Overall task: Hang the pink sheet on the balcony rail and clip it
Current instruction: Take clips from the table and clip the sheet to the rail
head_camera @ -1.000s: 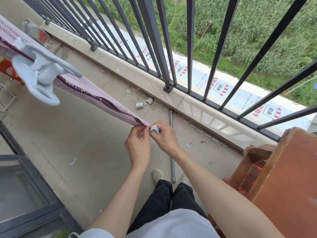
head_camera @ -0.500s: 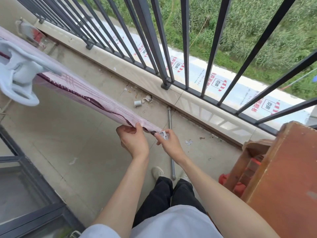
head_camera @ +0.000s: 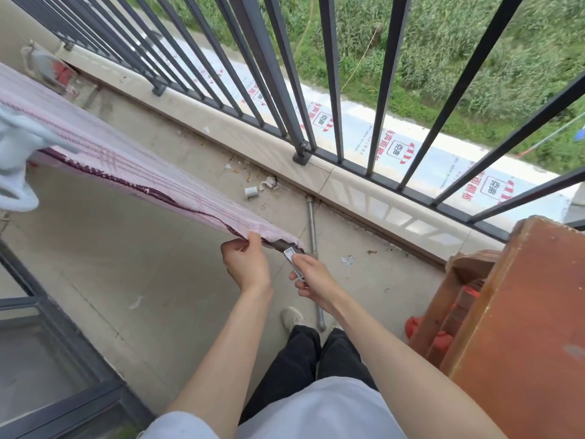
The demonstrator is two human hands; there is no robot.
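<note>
The pink sheet (head_camera: 133, 166) with a dark maroon edge stretches from the left of the view down to my hands, draped over a bar that is mostly hidden. My left hand (head_camera: 247, 264) pinches the sheet's lower edge near its end. My right hand (head_camera: 313, 280) grips a small silver metal clip (head_camera: 292, 259) whose tip touches the sheet's end. A large pale blue plastic clip (head_camera: 15, 153) sits on the sheet at the far left. The black balcony railing (head_camera: 285, 90) runs across the top.
A brown wooden piece of furniture (head_camera: 522, 327) stands close at my right, with red items (head_camera: 440, 339) below it. A metal pipe (head_camera: 313, 248) and small debris (head_camera: 262, 188) lie on the floor. A dark door frame (head_camera: 63, 359) is at lower left.
My hands have drawn apart: the left stayed on the sheet's edge while the right slid back toward me along the silver clip. The view shifted, pushing the blue clip further left.
</note>
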